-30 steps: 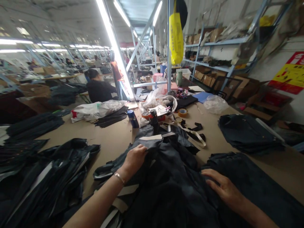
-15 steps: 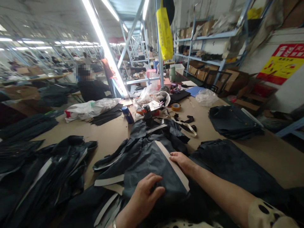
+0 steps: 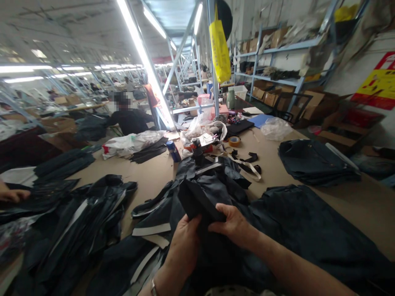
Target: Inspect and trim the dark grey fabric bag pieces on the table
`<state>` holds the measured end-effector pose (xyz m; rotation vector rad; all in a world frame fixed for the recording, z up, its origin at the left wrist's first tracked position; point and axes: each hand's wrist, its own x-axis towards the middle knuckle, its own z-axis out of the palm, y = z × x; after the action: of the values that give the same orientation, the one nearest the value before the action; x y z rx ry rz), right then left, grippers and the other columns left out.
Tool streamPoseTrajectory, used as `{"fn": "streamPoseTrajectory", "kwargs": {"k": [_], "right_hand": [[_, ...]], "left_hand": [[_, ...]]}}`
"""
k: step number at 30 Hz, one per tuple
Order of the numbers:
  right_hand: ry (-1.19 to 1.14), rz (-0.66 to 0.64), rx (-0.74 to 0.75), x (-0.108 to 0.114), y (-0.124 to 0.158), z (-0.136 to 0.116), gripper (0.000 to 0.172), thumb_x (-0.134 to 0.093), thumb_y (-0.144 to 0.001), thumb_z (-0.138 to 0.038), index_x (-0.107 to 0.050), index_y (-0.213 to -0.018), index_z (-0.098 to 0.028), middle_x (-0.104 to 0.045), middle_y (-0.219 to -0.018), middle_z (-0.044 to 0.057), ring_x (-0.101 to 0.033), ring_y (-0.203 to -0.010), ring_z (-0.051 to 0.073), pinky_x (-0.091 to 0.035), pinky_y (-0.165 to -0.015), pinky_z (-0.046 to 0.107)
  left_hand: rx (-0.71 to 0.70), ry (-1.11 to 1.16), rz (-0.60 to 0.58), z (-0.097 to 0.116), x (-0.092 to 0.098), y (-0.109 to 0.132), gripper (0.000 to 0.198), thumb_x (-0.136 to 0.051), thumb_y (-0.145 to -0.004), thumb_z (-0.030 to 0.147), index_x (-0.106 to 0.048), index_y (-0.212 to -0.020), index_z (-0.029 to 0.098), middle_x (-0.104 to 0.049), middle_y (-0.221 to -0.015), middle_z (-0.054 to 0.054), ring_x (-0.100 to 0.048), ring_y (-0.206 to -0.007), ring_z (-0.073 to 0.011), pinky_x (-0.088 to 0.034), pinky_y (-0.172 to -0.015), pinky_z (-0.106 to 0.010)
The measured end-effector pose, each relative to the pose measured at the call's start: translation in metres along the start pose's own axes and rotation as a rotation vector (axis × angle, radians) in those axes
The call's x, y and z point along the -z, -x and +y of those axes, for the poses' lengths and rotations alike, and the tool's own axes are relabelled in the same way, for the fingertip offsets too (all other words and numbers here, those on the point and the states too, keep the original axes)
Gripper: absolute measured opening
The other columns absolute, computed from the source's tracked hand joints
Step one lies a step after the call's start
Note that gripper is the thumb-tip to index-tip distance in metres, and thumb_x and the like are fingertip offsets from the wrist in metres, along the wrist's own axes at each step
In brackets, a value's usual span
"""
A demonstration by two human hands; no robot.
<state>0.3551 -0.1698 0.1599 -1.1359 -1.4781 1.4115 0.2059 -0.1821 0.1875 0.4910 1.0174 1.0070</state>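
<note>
A dark fabric piece [image 3: 199, 199] is raised between my two hands, its upper end standing up as a folded flap. My left hand [image 3: 187, 242] grips its left edge, thumb on top. On the other edge, my right hand [image 3: 233, 224] pinches the cloth between thumb and fingers. Beneath and beyond lies a pile of dark garment pieces [image 3: 157, 209], some with pale strips along their edges. To the right rests a folded dark garment [image 3: 314, 226]. The lower part of the held piece merges with the dark cloth near my body.
More dark cloth [image 3: 89, 213] lies at left, near another person's hand [image 3: 14, 195]. A blue can [image 3: 173, 151], a tape roll [image 3: 234, 141] and cream strips [image 3: 251, 168] lie beyond the pile. Folded dark garments [image 3: 314, 162] are stacked right. A seated person [image 3: 129, 117] works behind the table.
The pale strip on the fabric piece has gone from sight as the piece was lifted and folded. My left hand has closed on it. Another person's hand has appeared at far left.
</note>
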Motion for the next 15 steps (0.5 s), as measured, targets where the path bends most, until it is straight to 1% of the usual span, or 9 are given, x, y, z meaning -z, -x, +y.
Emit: {"fn": "streamPoseTrajectory", "kwargs": {"k": [2,3,4,6,8,9,11,13,15], "right_hand": [[0.035,0.017,0.049,0.016,-0.002,-0.003,0.016,-0.063,-0.07,-0.024,-0.049,-0.072,-0.015,-0.045,-0.064,-0.005,-0.038,-0.06,0.008,-0.031,-0.053,0.02],[0.082,0.052,0.09,0.026,-0.005,-0.003,0.011,-0.059,-0.071,-0.021,-0.05,-0.074,-0.016,-0.045,-0.064,-0.005,-0.039,-0.06,0.008,-0.032,-0.053,0.02],[0.129,0.097,0.133,0.036,-0.009,-0.003,0.007,-0.056,-0.071,-0.019,-0.052,-0.076,-0.016,-0.047,-0.066,-0.004,-0.042,-0.062,0.009,-0.033,-0.055,0.02],[0.149,0.161,0.154,0.055,-0.019,0.003,0.015,-0.056,-0.073,-0.023,-0.059,-0.086,-0.015,-0.055,-0.072,-0.002,-0.049,-0.068,0.011,-0.039,-0.061,0.021],[0.063,0.165,0.085,0.067,-0.027,0.014,0.029,-0.058,-0.076,-0.035,-0.064,-0.094,-0.014,-0.061,-0.077,0.002,-0.054,-0.07,0.014,-0.043,-0.065,0.025],[-0.012,0.135,0.033,0.07,-0.029,0.018,0.033,-0.059,-0.076,-0.04,-0.066,-0.094,-0.013,-0.063,-0.077,0.004,-0.055,-0.069,0.015,-0.044,-0.065,0.026],[-0.161,0.016,-0.038,0.069,-0.027,0.022,0.034,-0.061,-0.074,-0.043,-0.067,-0.09,-0.014,-0.065,-0.079,0.005,-0.057,-0.07,0.017,-0.046,-0.068,0.028],[-0.281,-0.118,-0.06,0.061,-0.015,0.016,0.037,-0.052,-0.077,-0.046,-0.066,-0.095,-0.017,-0.066,-0.09,0.006,-0.061,-0.08,0.019,-0.048,-0.076,0.032],[-0.363,-0.199,-0.095,0.051,0.008,0.002,0.049,-0.033,-0.082,-0.049,-0.062,-0.104,-0.016,-0.066,-0.096,0.009,-0.062,-0.087,0.022,-0.05,-0.079,0.037]], "left_hand": [[0.007,0.03,-0.009,0.004,-0.002,0.006,0.034,-0.071,-0.071,0.021,-0.064,-0.104,0.015,-0.066,-0.095,-0.009,-0.064,-0.086,-0.0212,-0.052,-0.078,-0.031],[0.028,0.033,-0.064,0.005,-0.003,0.013,0.033,-0.072,-0.068,0.017,-0.066,-0.1,0.016,-0.067,-0.093,-0.008,-0.064,-0.085,-0.02,-0.051,-0.079,-0.029],[0.079,0.015,-0.16,0.006,-0.004,0.021,0.033,-0.072,-0.064,0.013,-0.068,-0.097,0.017,-0.067,-0.092,-0.006,-0.064,-0.083,-0.0185,-0.05,-0.079,-0.027],[0.262,-0.095,-0.449,0.008,-0.006,0.04,0.036,-0.072,-0.06,0.008,-0.071,-0.093,0.02,-0.068,-0.09,-0.004,-0.063,-0.08,-0.0164,-0.049,-0.078,-0.024],[0.449,-0.243,-0.706,0.012,-0.006,0.053,0.033,-0.075,-0.059,0.011,-0.073,-0.091,0.017,-0.068,-0.083,-0.005,-0.061,-0.071,-0.0131,-0.047,-0.069,-0.019],[0.508,-0.299,-0.771,0.015,-0.005,0.055,0.032,-0.076,-0.059,0.015,-0.073,-0.091,0.015,-0.067,-0.081,-0.006,-0.059,-0.067,-0.0113,-0.045,-0.063,-0.017],[0.492,-0.308,-0.755,0.023,0.0,0.048,0.032,-0.077,-0.058,0.02,-0.073,-0.09,0.013,-0.067,-0.079,-0.007,-0.058,-0.064,-0.0104,-0.043,-0.06,-0.016],[0.354,-0.233,-0.604,0.034,0.008,0.03,0.032,-0.076,-0.054,0.018,-0.074,-0.086,0.016,-0.067,-0.076,-0.006,-0.059,-0.064,-0.0127,-0.046,-0.062,-0.019],[0.177,-0.182,-0.414,0.049,0.017,0.009,0.028,-0.074,-0.051,0.015,-0.073,-0.078,0.018,-0.065,-0.069,-0.004,-0.059,-0.06,-0.0152,-0.047,-0.059,-0.023]]}}
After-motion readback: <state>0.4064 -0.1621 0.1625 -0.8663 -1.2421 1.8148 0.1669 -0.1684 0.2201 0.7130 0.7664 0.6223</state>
